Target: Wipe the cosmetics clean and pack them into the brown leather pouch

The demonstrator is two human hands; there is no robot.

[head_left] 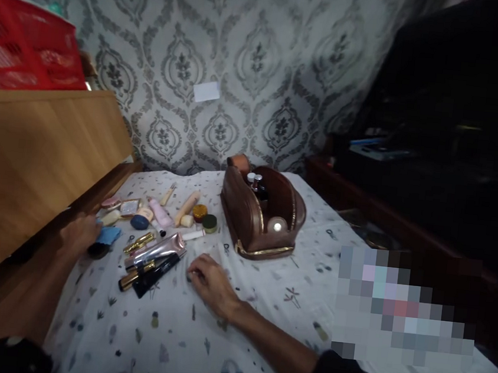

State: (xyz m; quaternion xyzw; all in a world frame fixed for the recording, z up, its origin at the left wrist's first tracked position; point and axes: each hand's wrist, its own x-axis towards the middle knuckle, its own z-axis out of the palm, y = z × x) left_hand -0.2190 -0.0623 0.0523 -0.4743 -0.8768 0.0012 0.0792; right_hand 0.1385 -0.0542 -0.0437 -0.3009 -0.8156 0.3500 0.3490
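The right hand lay open on the sheet by the tubes. The left hand (grip hard to tell) touched a blue puff.

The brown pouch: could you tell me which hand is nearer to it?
Right. The right hand lies on the cloth just in front of the pouch; the left hand is far to its left, past the tubes.

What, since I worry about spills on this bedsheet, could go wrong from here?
The open brown leather pouch stands on the white patterned sheet with small bottles upright inside; pressing the bedding could tip it.
The right hand lies close beside the rose-gold tube and black-and-gold sticks; a sweep might scatter them.
The left hand is by a black round compact near the sheet's edge; it may slip off.
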